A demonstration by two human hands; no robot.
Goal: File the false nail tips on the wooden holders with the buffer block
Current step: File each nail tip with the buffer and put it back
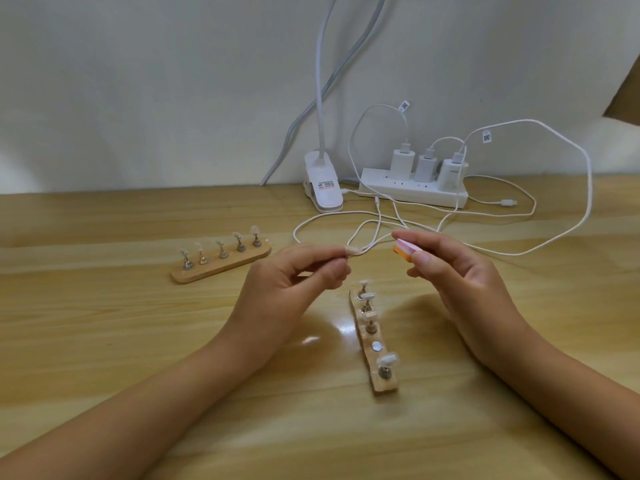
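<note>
As left hand pinches nail tip, right hand grips buffer — label illegible

Appears to be a home desk used for nail work. Wood-grain tabletop against a plain white wall. Upper centre: clip-on lamp, power strip carrying three chargers. Centre: wooden holder and second holder, each bearing nail tips.

— How much of the buffer block shows?
— One pink-and-orange end; the right hand covers the rest.
— And the nail tip?
— Blurred; the left hand covers all but its end.
— The lamp neck?
— Cut off by the top edge. The clip's label is too small to read.
</note>
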